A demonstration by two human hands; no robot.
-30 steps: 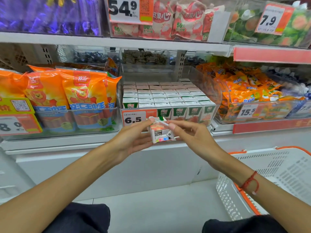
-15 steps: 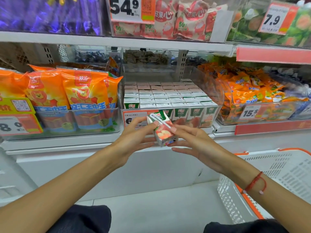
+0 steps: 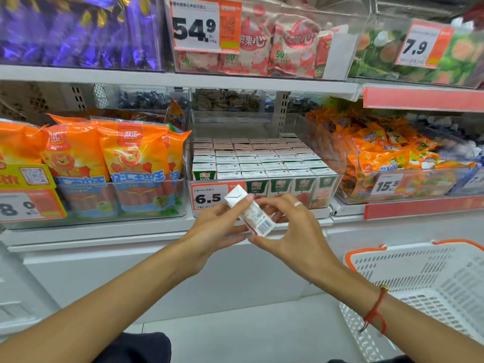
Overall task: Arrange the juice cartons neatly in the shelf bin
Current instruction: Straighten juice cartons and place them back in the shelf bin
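Note:
A small juice carton [image 3: 250, 212] is held tilted in front of the shelf, its barcode side facing me. My left hand [image 3: 217, 226] grips it from the left, thumb on its upper face. My right hand [image 3: 290, 229] pinches it from the right and below. Behind them stands the clear shelf bin [image 3: 337, 184], filled with several neat rows of upright juice cartons [image 3: 262, 163] with white tops and green-and-red fronts. A 6.5 price tag [image 3: 208, 197] hangs on the bin's front.
Orange sausage packs [image 3: 104, 158] fill the bin to the left, orange snack bags [image 3: 387, 158] the bin to the right. A white basket with an orange rim [image 3: 424, 279] stands on the floor at the lower right. An upper shelf [image 3: 183, 79] overhangs the bins.
Both hands have turned the carton over: its coloured front faced me before, now the white barcode side does. The hands stayed in front of the bin.

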